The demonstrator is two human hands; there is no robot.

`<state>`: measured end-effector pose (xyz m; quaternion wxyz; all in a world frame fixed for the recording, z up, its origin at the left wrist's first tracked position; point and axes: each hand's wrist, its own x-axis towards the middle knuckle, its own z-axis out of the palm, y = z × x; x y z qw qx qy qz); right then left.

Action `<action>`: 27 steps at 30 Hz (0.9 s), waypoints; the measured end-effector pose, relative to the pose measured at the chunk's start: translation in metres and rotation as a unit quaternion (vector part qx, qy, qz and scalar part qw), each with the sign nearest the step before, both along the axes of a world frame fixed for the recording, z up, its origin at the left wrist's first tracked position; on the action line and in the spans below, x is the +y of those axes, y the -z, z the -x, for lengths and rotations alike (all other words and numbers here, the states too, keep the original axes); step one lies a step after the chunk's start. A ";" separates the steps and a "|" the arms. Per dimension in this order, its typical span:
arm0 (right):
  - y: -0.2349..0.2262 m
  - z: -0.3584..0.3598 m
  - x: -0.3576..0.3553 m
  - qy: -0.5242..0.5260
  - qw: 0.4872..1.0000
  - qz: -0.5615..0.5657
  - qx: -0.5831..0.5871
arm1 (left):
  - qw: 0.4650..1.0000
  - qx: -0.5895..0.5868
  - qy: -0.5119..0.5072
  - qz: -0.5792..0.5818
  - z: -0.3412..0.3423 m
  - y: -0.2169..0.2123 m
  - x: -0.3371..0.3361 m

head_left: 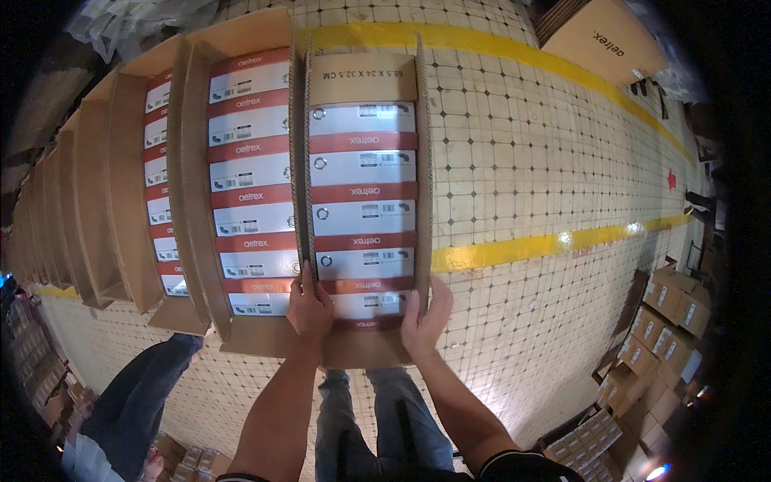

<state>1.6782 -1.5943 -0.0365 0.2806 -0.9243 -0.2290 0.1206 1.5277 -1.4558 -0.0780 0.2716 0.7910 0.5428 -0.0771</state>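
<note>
An open, long rectangular carton of tan corrugated cardboard [425, 185] stands directly before the person, its tall thin walls showing a ribbed raw edge. Packed snugly inside it is a row of smooth, slightly glossy white-and-red rectangular boxes [361, 165], each white end bearing a small label and a round grey ring near the left side. A plain brown cardboard panel [361, 72] fills the carton's far end. The bare right hand [427, 317] has a narrow grip on the carton's right wall near the close end, thumb inside and fingers outside. The bare left hand [310, 305] lies at the left wall, one finger stretched along the cardboard edge and the thumb toward the boxes; how tightly its grip closes, I cannot tell. Just left, a matching open brown carton [197, 169] holds a similar column of boxes, and more tan cardboard walls [92, 193] curve away beyond. The cream tiled floor [514, 177], dotted with small dark diamonds, carries flat, shiny yellow stripes [514, 251]. Crumpled translucent plastic sheeting [132, 24] lies at upper left; another person's dark denim leg [148, 377] shows at lower left.
</note>
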 end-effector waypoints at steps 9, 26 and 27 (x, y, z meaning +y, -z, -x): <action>0.165 -0.207 0.264 0.305 0.726 -0.252 0.563 | 1.000 0.010 0.008 -0.005 0.008 0.004 -0.002; 0.047 -0.317 0.358 0.081 0.802 -0.451 0.382 | 0.998 -0.025 0.039 -0.036 0.012 0.004 -0.003; 0.042 -0.307 0.349 0.108 0.825 -0.425 0.357 | 0.999 -0.025 0.023 -0.027 0.012 0.003 -0.003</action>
